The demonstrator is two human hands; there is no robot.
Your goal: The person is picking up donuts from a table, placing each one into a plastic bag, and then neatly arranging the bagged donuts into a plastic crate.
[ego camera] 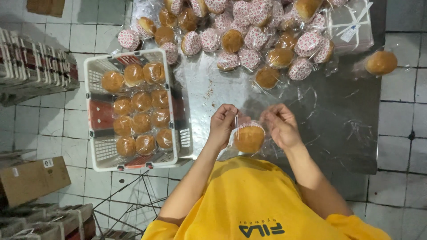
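Table: a grey metal top, scuffed, with floor tiles showing past its right and near edges
Basket: white plastic, hanging over the table's left edge, its far-right corner resting on the top; about a dozen wrapped buns lie in it in rows
Pile of cupcakes: along the table's far edge, each in a clear bag, many tipped so the patterned red and white paper cup faces up, others showing a brown top
Box: pale, tied with white ribbon, at the far-right corner of the table, touching the pile
Lone bun: wrapped, at the table's right edge, apart from the pile
Left hand: near the table's near edge, fingers pinched shut on the left side of the clear bag's top
Right hand: just beside the left, fingers closed on the right side of the same bag's top
Cupcake in hand: brown top towards the camera, inside the clear bag, held between both hands just above the table's near edge, right of the basket
Twist tie: a thin pale strip by the left fingers; cannot tell which fingers hold it
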